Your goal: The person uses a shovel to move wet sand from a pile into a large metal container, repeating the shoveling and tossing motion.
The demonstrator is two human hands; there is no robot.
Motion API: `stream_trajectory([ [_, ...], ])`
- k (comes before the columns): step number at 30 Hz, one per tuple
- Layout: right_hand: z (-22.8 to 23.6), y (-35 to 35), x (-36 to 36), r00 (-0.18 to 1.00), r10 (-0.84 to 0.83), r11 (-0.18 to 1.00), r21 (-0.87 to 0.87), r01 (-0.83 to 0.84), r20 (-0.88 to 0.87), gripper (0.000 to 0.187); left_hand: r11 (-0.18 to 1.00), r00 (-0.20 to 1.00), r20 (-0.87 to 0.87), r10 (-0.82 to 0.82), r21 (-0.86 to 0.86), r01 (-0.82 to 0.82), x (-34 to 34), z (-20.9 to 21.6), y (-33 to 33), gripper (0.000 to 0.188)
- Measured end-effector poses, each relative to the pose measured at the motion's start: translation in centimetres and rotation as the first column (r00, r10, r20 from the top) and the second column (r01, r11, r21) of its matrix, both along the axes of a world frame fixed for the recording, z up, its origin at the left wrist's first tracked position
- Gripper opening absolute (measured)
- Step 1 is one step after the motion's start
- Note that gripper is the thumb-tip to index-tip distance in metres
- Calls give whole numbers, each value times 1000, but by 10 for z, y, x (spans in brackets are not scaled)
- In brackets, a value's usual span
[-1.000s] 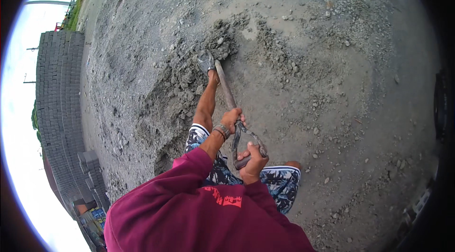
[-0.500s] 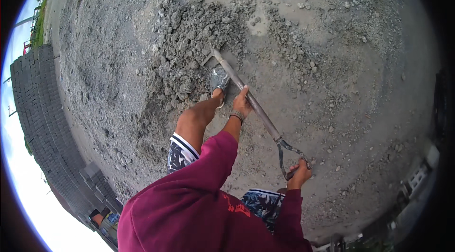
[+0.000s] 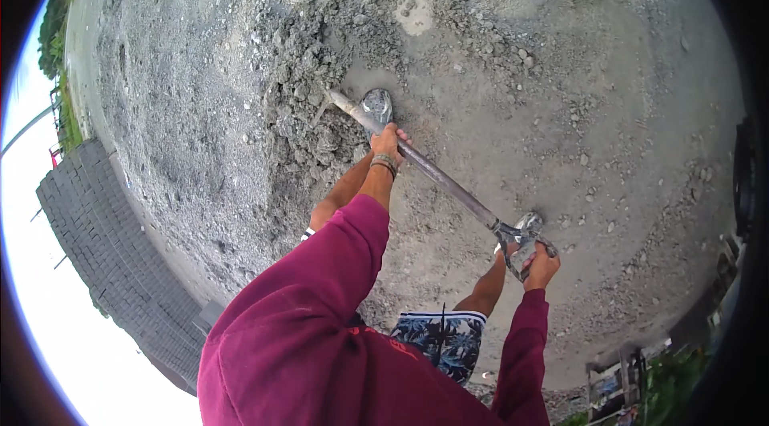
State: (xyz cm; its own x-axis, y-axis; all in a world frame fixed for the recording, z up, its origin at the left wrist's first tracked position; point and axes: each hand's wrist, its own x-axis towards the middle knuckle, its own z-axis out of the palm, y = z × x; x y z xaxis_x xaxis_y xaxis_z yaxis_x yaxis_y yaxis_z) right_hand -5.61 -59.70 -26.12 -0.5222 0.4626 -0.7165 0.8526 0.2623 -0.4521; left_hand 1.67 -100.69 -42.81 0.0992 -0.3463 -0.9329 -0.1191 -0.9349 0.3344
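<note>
A shovel [image 3: 450,184] slants across the middle, its blade end up and left and its D-shaped handle down and right. My left hand [image 3: 388,143] is wrapped round the shaft near the blade end, just below my left shoe [image 3: 376,106]. My right hand [image 3: 541,266] grips the dark D-handle [image 3: 503,235], which overlaps my right shoe [image 3: 529,223]. At the edge of a heap of loose grey gravel and soil [image 3: 308,78] sits the blade; most of it is hidden in the clumps.
Grey stony ground [image 3: 601,154] spreads all round. A shallow puddle [image 3: 414,14] lies beyond the heap. Stacked grey blocks [image 3: 120,250] form a wall at the left. Wooden debris [image 3: 615,384] and greenery stand at the lower right.
The shovel's blade end has shifted left into the heap, and its handle has moved right and slightly up. My left hand has moved up-left, and my right foot has come into view.
</note>
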Motion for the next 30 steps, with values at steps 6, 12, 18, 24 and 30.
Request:
stream_trajectory([
  [6, 2, 117, 15, 968, -88, 961, -238, 145, 235, 13, 970, 987, 101, -121, -200, 140, 9, 67, 91, 14],
  [12, 24, 351, 74, 906, -292, 913, -193, 359, 307, 15, 870, 906, 155, -393, -257, 421, -52, 122, 323, 13],
  [18, 91, 539, 323, 728, -660, 688, -241, 685, 185, 22, 244, 284, 120, -951, -269, 932, -115, 160, 639, 47],
  [24, 170, 411, 382, 668, -447, 500, -453, 738, 595, 36, -131, -305, -146, -941, -675, 726, -135, 252, 802, 41],
  [30, 275, 424, 330, 681, -646, 680, -146, 719, 345, 37, 69, -115, -429, -896, -389, 918, -117, 316, 690, 42],
])
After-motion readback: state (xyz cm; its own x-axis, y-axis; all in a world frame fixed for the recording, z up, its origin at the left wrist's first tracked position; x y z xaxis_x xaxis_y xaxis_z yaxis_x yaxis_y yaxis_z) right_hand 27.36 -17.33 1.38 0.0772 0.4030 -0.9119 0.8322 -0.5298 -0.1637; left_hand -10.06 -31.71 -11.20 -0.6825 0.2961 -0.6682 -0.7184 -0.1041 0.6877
